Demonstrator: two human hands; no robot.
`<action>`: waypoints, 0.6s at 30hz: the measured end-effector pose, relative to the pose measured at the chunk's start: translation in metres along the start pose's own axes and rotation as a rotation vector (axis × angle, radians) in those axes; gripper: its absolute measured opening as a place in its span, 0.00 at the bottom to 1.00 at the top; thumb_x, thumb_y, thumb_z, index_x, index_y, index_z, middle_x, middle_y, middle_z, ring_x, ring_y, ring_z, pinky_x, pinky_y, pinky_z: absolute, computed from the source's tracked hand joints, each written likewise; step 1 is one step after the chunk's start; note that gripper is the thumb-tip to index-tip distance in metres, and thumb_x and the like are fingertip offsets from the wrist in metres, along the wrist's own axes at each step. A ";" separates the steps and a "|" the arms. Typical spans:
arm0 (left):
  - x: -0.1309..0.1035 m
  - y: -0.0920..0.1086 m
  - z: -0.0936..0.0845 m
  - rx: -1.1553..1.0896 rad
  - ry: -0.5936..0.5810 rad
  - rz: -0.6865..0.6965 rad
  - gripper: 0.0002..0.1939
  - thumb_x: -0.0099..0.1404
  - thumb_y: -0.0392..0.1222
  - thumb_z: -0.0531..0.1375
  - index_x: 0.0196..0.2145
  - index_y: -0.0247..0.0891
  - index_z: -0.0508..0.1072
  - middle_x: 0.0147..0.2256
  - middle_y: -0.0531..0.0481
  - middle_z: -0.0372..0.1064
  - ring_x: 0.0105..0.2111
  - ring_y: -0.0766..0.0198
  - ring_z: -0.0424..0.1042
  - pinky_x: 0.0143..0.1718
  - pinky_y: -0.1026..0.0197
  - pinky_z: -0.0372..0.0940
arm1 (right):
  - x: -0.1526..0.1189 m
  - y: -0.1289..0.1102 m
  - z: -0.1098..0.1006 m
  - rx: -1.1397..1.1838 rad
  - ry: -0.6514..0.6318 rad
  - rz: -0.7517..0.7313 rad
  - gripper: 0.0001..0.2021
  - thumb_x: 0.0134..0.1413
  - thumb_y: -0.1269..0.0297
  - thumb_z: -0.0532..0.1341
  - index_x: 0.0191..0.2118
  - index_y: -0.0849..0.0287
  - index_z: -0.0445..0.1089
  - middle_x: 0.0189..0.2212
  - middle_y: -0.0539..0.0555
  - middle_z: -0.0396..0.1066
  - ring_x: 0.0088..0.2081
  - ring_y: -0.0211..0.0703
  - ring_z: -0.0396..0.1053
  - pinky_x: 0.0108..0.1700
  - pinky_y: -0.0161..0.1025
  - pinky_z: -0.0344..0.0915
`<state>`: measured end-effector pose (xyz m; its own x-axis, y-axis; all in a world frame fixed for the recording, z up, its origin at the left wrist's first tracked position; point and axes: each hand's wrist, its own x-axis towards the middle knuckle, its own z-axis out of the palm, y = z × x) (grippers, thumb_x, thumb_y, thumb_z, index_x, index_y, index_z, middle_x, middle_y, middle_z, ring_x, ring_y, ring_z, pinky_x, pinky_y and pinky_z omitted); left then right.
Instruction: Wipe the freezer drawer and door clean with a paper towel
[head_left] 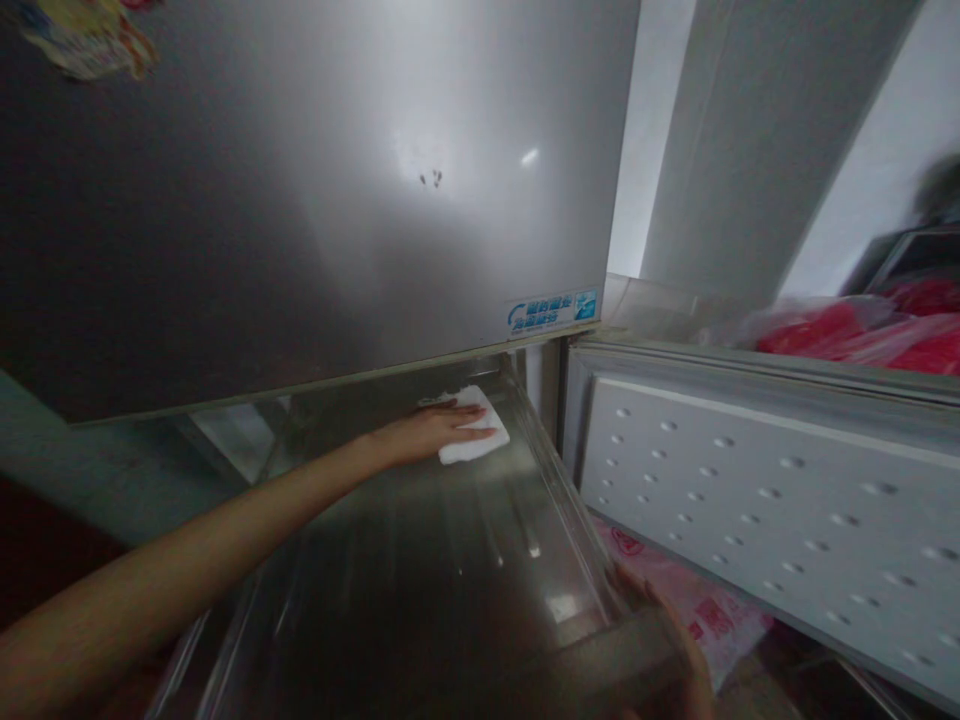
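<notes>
My left hand [450, 428] reaches into a clear plastic freezer drawer [420, 600] from the left. It presses a folded white cloth [474, 450] against the drawer's bottom near the back, the fingers lying over it. At the drawer's front right corner, my right hand [694, 655] grips the rim. Part of that hand is behind the see-through plastic, and it is dim and blurred. The drawer is pulled out below the fridge's upper door [337, 220].
On the right, the lower freezer door [735, 500] stands swung out, its dimpled inner panel facing me. Pink printed plastic bags [697, 590] lie below it, and red bags [847, 330] are behind it. A blue sticker [551, 312] marks the upper door.
</notes>
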<state>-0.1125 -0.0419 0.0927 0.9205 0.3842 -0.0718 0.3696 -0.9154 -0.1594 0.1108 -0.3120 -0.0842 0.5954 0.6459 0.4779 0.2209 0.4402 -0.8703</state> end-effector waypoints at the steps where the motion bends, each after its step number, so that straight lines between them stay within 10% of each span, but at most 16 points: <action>1: -0.003 0.010 0.001 0.010 0.000 0.035 0.32 0.70 0.25 0.46 0.66 0.52 0.55 0.68 0.46 0.47 0.67 0.55 0.49 0.65 0.47 0.50 | 0.001 0.002 -0.002 0.002 -0.013 -0.021 0.35 0.42 0.45 0.69 0.57 0.48 0.65 0.52 0.57 0.70 0.53 0.62 0.69 0.47 0.58 0.72; 11: -0.045 0.118 0.007 0.039 0.120 0.431 0.23 0.73 0.35 0.46 0.63 0.48 0.60 0.64 0.41 0.57 0.65 0.55 0.56 0.65 0.44 0.52 | 0.010 0.003 -0.010 0.023 -0.118 -0.128 0.33 0.45 0.50 0.69 0.58 0.49 0.64 0.51 0.57 0.70 0.52 0.58 0.70 0.48 0.54 0.72; 18: -0.041 0.097 0.009 0.028 0.110 0.442 0.23 0.74 0.36 0.46 0.62 0.53 0.61 0.65 0.48 0.56 0.66 0.63 0.53 0.68 0.51 0.45 | -0.005 0.014 -0.014 0.012 -0.058 -0.016 0.35 0.43 0.48 0.69 0.58 0.52 0.64 0.52 0.59 0.69 0.53 0.59 0.68 0.46 0.54 0.73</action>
<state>-0.1151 -0.1455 0.0712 0.9977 -0.0587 -0.0341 -0.0635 -0.9845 -0.1635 0.1221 -0.3176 -0.1005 0.5462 0.6736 0.4980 0.2208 0.4576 -0.8613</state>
